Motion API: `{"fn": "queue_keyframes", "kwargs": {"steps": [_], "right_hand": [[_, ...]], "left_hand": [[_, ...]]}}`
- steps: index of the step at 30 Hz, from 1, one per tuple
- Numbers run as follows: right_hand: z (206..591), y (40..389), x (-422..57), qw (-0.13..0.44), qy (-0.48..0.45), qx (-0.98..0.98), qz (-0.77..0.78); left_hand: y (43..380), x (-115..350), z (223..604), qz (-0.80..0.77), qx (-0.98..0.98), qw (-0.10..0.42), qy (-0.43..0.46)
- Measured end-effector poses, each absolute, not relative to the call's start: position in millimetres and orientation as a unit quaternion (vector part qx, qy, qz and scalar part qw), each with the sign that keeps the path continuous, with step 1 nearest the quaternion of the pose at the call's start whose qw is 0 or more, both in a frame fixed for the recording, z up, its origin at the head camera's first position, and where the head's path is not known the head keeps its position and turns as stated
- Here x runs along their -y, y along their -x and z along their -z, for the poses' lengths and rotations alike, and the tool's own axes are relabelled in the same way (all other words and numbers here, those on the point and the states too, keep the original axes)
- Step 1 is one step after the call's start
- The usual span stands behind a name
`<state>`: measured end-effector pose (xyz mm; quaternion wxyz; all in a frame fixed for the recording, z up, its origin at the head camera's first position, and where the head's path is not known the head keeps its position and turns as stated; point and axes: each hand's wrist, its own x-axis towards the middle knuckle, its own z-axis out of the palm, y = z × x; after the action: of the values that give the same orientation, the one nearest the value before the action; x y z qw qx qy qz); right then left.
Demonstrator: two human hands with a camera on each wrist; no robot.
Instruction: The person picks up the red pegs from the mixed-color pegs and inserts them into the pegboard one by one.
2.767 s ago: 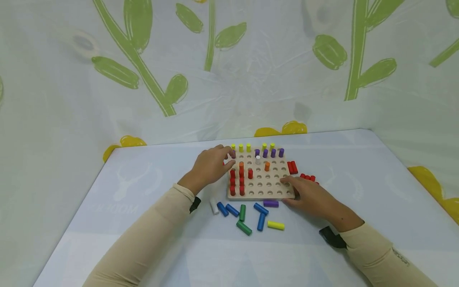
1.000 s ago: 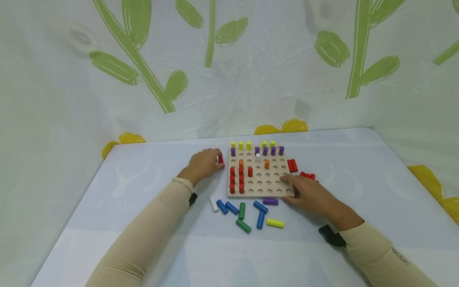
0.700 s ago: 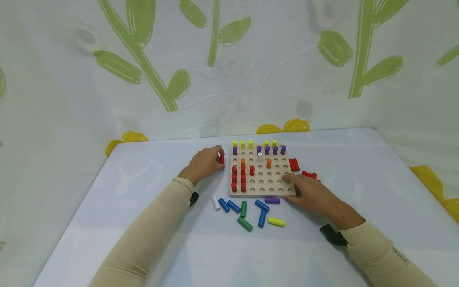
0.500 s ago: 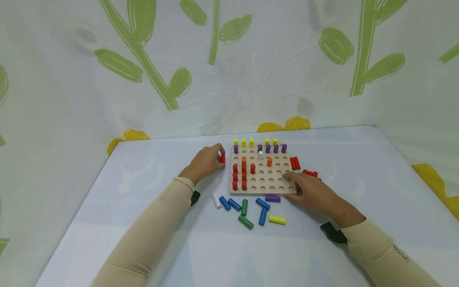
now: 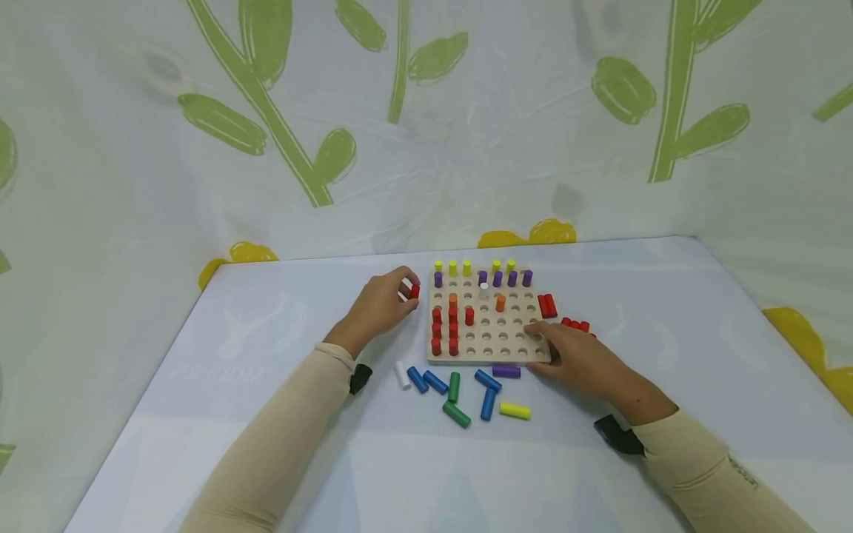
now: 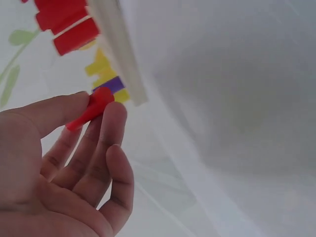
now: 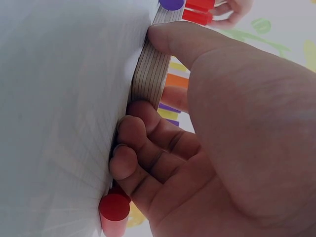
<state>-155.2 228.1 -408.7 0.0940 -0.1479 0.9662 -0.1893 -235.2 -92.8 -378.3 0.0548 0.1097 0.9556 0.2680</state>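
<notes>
A wooden pegboard (image 5: 496,349) lies on the table, with upright pegs in several of its holes. Just off its left edge, my left hand (image 5: 380,303) pinches a red peg (image 5: 415,292) between thumb and fingers; the left wrist view shows that red peg (image 6: 94,109) tilted and above the table. My right hand (image 5: 586,363) holds the board's near right corner. In the right wrist view its thumb presses the front side of the board (image 7: 150,74), and curled fingers touch the right side.
Loose white (image 5: 403,375), blue (image 5: 435,382), green (image 5: 456,414), purple (image 5: 506,371) and yellow pegs (image 5: 515,411) lie in front of the board. Red pegs (image 5: 547,306) lie along its right side, several more (image 5: 576,326) near the right hand. A patterned curtain (image 5: 506,148) hangs behind.
My left hand has moved off the purple peg at the board's left edge, taken a red peg from the table beside it and lifted it slightly. The right hand stays on the corner.
</notes>
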Motion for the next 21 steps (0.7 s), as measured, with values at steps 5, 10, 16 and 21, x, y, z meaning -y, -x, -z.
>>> {"fn": "queue_keyframes", "kwargs": {"steps": [5, 10, 16, 21], "right_hand": [[408.4, 154.9, -226.4, 0.092, 0.147, -0.966, 0.190], [408.3, 154.8, -225.7, 0.095, 0.141, -0.967, 0.189], [408.2, 154.6, -226.5, 0.098, 0.139, -0.967, 0.189], [407.2, 154.0, -226.9, 0.098, 0.137, -0.967, 0.191]], "left_hand": [[218.8, 90.4, 367.7, -0.313, -0.942, 0.015, -0.116], [204.2, 81.8, 361.4, -0.318, -0.937, -0.013, -0.144], [191.7, 68.6, 358.1, -0.311, -0.935, -0.028, -0.171], [184.4, 57.9, 357.5, -0.298, -0.936, -0.016, -0.185]]}}
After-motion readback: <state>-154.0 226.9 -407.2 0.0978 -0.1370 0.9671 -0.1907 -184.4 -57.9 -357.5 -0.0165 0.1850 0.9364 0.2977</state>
